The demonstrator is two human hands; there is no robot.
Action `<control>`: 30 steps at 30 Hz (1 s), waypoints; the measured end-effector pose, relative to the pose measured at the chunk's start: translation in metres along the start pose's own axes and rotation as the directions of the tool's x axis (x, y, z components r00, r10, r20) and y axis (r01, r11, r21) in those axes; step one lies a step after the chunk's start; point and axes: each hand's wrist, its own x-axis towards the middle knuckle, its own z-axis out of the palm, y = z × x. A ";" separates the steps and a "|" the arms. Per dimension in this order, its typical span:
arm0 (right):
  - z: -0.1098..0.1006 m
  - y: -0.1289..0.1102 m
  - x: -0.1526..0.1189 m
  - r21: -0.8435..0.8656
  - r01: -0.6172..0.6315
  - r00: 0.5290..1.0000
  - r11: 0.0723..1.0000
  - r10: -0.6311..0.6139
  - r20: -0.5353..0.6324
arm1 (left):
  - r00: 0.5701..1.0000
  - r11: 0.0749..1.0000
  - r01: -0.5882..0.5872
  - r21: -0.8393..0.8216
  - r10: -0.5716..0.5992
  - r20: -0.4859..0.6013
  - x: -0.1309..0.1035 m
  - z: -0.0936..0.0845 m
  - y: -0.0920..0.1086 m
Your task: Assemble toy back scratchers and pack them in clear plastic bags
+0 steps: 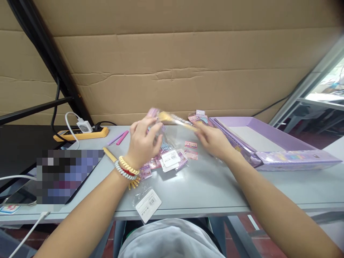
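Note:
My right hand (212, 139) is closed on one end of a clear plastic packet (178, 120) with something yellow inside; motion blurs it. The packet is raised above the desk, its other end close to the fingers of my left hand (143, 139). The left fingers are bent and apart, and whether they touch the packet is unclear. Under the hands lies a pile of small pink and purple packets (154, 163), with a white barcode card (170, 160) on top. Another barcode-card packet (148, 206) rests at the desk's front edge. Two small pink label strips (190, 144) lie beside the pile.
An open purple box (295, 161) stands at right, with more packets (200, 116) behind its left corner. Purple and magenta sticks (122, 138), a yellow stick (109, 154), a yellow power strip (83, 135) and a pixelated tablet-like device (70, 175) are at left. A cardboard wall (172, 53) backs the desk.

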 end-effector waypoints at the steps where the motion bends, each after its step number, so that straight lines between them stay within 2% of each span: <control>1: -0.003 0.005 0.002 -0.013 -0.096 0.994 0.995 0.096 -0.049 | 0.998 0.998 0.063 0.004 -0.062 -0.010 0.000 0.000 -0.004; 3: -0.009 0.018 0.004 -0.061 -0.310 0.947 0.949 0.302 -0.110 | 0.986 0.986 0.165 0.006 -0.165 0.012 -0.001 0.001 -0.015; 6: -0.016 0.036 0.006 -0.199 -0.529 0.847 0.825 0.527 -0.067 | 0.955 0.964 0.265 0.018 -0.265 0.132 -0.003 0.005 -0.030; 8: -0.017 0.043 0.006 -0.298 -0.576 0.795 0.761 0.607 0.013 | 0.931 0.953 0.301 0.032 -0.301 0.207 -0.005 0.007 -0.034; 11: -0.012 0.048 0.006 -0.389 -0.579 0.734 0.716 0.666 0.132 | 0.901 0.943 0.329 0.049 -0.329 0.281 -0.005 0.008 -0.033; 13: -0.008 0.050 0.005 -0.427 -0.560 0.736 0.710 0.663 0.138 | 0.883 0.938 0.340 0.063 -0.341 0.322 -0.003 0.008 -0.032; 15: -0.004 0.052 0.003 -0.458 -0.520 0.790 0.721 0.610 0.061 | 0.861 0.932 0.348 0.097 -0.359 0.360 -0.002 0.005 -0.036; 17: -0.004 0.055 0.001 -0.480 -0.484 0.845 0.732 0.533 -0.041 | 0.808 0.917 0.365 0.163 -0.399 0.433 0.000 0.001 -0.047; 18: -0.004 0.055 0.000 -0.484 -0.476 0.860 0.735 0.504 -0.080 | 0.759 0.905 0.373 0.204 -0.424 0.493 0.000 -0.002 -0.055; 19: -0.005 0.056 0.000 -0.479 -0.470 0.868 0.741 0.486 -0.100 | 0.684 0.887 0.386 0.252 -0.459 0.568 0.001 -0.006 -0.063; 21: -0.007 0.055 0.000 -0.446 -0.461 0.876 0.767 0.473 -0.092 | 0.490 0.865 0.372 0.338 -0.492 0.720 0.003 -0.015 -0.079; 23: -0.008 0.051 0.001 -0.395 -0.442 0.887 0.805 0.459 -0.057 | 0.315 0.851 0.342 0.398 -0.503 0.805 0.005 -0.025 -0.089; 25: -0.008 0.045 0.003 -0.345 -0.411 0.901 0.844 0.433 -0.016 | 0.171 0.824 0.359 0.438 -0.519 0.837 0.007 -0.035 -0.090; 29: -0.001 0.029 0.004 -0.289 -0.299 0.945 0.909 0.325 0.046 | -0.109 0.734 0.429 0.526 -0.536 0.837 0.010 -0.044 -0.076; 30: 0.001 0.026 0.003 -0.284 -0.262 0.956 0.922 0.288 0.052 | -0.144 0.713 0.436 0.549 -0.547 0.824 0.009 -0.044 -0.072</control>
